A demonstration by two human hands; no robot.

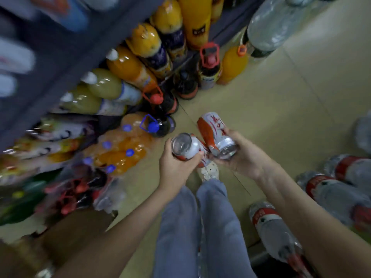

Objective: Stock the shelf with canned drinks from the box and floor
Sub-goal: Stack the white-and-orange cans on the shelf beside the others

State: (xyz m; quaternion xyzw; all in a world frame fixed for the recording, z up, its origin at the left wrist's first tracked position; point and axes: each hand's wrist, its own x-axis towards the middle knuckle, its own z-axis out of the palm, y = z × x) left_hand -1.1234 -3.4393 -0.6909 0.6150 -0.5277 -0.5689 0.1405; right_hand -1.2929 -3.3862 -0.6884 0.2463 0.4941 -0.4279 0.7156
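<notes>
So far the stocking looks mid-way at best: both cans in view are in the hands, not on the shelf. Nearest, at six o'clock, the person's jeans [200, 227] run down to a pale shoe [208, 170]. Just above it the left hand [177, 165] has its fingers [197, 156] curled round the left can [187, 147], whose silver top faces the camera. The right hand [244, 159] grips the right can [214, 131] with fingers wrapped about its lower body, the can tilted towards twelve o'clock. The two cans lie close together near the middle of the view; whether they touch I cannot tell. At eight o'clock sits a brown cardboard box [76, 231], blurred, and what remains inside it is hidden. On the tiled floor [291, 101], from three to five o'clock, lie shrink-wrapped packs of water bottles [341, 189] with red labels. At nine o'clock a wrapped pack of orange drinks [120, 149] with blue caps stands on the floor by the shelf. Farther off, from ten to twelve o'clock, the dark shelf [60, 63] carries rows of juice bottles [128, 67], yellow and orange. No shelved cans can be made out, so I judge that these two, and whatever the box holds, are left to place.
</notes>
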